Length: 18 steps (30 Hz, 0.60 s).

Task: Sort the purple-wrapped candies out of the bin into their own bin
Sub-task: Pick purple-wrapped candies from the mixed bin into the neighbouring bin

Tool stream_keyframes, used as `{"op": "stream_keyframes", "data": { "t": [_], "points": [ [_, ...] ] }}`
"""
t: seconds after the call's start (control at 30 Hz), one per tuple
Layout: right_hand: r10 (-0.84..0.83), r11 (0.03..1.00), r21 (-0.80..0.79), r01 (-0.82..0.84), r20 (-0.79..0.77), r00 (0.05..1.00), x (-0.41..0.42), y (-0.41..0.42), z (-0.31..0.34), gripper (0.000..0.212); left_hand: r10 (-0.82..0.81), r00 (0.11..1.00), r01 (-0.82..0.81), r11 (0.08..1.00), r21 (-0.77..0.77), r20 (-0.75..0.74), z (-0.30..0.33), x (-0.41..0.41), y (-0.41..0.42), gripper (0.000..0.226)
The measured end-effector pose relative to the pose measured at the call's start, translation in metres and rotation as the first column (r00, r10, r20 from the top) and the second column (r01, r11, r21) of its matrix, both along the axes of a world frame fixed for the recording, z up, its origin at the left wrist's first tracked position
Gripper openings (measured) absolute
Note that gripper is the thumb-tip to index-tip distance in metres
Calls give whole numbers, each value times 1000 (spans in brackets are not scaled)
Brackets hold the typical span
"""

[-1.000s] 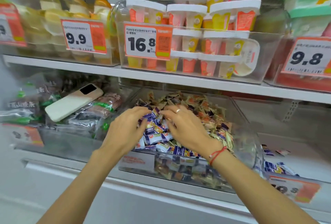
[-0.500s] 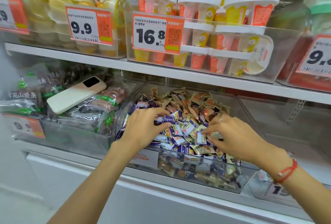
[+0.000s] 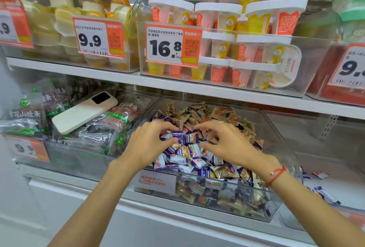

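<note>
A clear bin on the lower shelf holds a heap of mixed candies, with purple-wrapped candies towards the front left and tan and orange ones behind. My left hand is in the heap, its thumb and fingers curled round a few purple candies. My right hand, with a red string on the wrist, faces it with curled fingers that pinch candies at the heap's middle. To the right, a second clear bin holds a few purple candies.
A cream phone lies on packaged snacks in the bin to the left. The shelf above carries clear bins of pudding cups behind orange price tags. The bin's front wall juts past the shelf edge.
My right hand has come back left from the heap's right side to its middle. My left hand has moved slightly up and in, so both hands now meet over the purple candies.
</note>
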State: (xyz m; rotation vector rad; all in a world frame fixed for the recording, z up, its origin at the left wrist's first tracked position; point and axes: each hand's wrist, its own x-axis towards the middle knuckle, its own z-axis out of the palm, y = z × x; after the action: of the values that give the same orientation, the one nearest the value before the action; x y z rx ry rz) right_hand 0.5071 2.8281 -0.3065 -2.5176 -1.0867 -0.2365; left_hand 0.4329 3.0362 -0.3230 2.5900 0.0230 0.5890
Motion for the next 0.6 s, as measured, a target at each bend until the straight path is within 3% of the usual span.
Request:
{"op": "stream_keyframes", "data": {
  "t": [0.07,0.1,0.2,0.3,0.47,0.6],
  "points": [
    [38,970,-236,-64,-113,993,2,12,1,68,0,1000,0,1000,-21,-2,2,-1,-1,20],
    [45,942,-326,-78,-109,993,3,19,0,69,1,1000,-2,999,-34,-9,4,-2,-1,17],
    [39,936,-351,-20,47,998,-1,27,-2,49,14,1000,-15,999,-28,-22,11,-6,-2,15],
    [50,972,-235,-8,172,984,-6,18,-4,28,31,999,-31,1000,-6,-12,11,-11,-4,11],
    [-45,989,146,18,186,981,-18,-23,-2,29,76,984,-77,997,2,161,7,-14,-16,17],
    [-140,940,335,62,214,967,-38,-73,8,27,102,938,-49,985,-163,331,9,-13,-36,13]
  ]
}}
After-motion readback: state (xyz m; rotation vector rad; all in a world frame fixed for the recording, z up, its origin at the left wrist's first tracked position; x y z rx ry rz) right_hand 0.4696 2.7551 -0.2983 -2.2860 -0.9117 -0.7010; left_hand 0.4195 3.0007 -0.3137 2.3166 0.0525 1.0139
